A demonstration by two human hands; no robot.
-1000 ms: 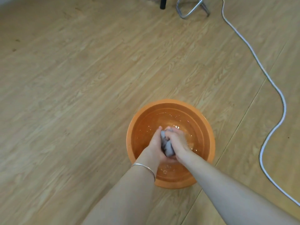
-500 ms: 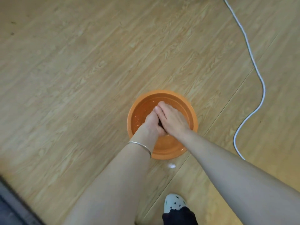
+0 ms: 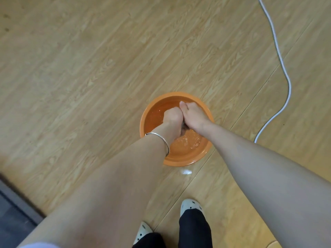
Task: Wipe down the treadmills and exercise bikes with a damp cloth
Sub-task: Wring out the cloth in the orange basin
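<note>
Head view looks straight down on an orange basin (image 3: pixel 188 161) sitting on the wood floor (image 3: pixel 89 68), and both fists are over it. Left hand (image 3: pixel 172 116), the one with the silver bangle (image 3: pixel 161 140) at the wrist, and right hand (image 3: pixel 194 113) are knuckle to knuckle, fingers curled tight, each grip clamped on the grey cloth (image 3: pixel 184 128). Only a dark wad of it shows, poking out beneath the fists, just above the water (image 3: pixel 189 142). Looks like a wring to me, going by the pressed fists and the rippled surface below. How will this cloth handle? Soft, limp, no shape of its own, and heavy with water for what it is; soaked fabric is slick, so a loose pinch would likely let it slide. Best hold is the one on show: bunched into a roll, a fist at each end, twisting over the basin so the run-off falls back in. A wet spot (image 3: pixel 186 171) glints on the floor just beside the near rim, so drips are a real risk, and a white cable (image 3: pixel 283 68) trails over the boards to the right, well apart from the basin. No treadmill or bike in sight, so the wiping itself looks not yet begun
</note>
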